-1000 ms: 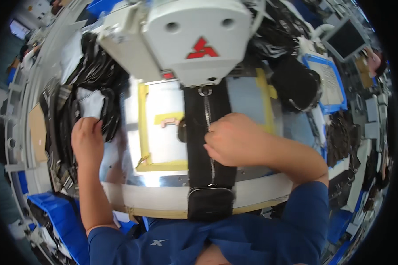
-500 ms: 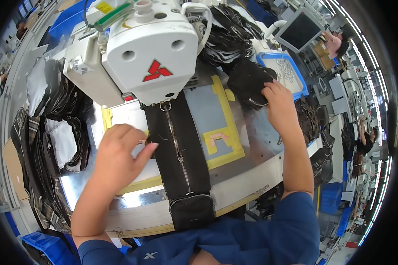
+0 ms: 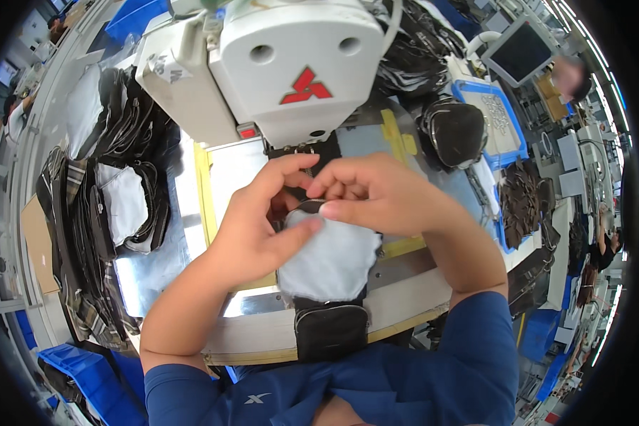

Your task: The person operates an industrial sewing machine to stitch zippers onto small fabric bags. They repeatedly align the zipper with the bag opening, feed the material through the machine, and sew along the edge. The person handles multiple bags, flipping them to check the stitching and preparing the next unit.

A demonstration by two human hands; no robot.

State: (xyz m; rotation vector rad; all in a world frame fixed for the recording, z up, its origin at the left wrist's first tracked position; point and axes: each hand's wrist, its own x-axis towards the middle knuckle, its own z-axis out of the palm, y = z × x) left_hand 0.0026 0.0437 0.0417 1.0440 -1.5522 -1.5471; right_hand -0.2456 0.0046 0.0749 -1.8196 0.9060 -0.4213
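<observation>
In front of the sewing machine [image 3: 302,71], both my hands meet over a rounded fabric piece [image 3: 330,259] with a pale lining face and a dark top edge. My right hand [image 3: 380,195] pinches that top edge between thumb and fingers. On its left side, my left hand [image 3: 263,220] curls its fingers round the edge, thumb over the pale face. Underneath lies a long black zippered fabric strip [image 3: 331,331]; its near end, shaped like a small pouch, hangs over the table edge. The fabric piece and my hands hide most of its zip.
Stacks of dark and plaid fabric pieces [image 3: 85,248] stand on the left. At the right are a dark zip-edged piece [image 3: 456,131], a blue-rimmed tray [image 3: 522,153] of small metal parts and a heap of brown pieces [image 3: 525,206]. A monitor [image 3: 520,48] stands beyond.
My right hand has come from the dark pieces at the right to the middle. The pale-lined piece now lies over the strip, held by both hands. The whole view has shifted.
</observation>
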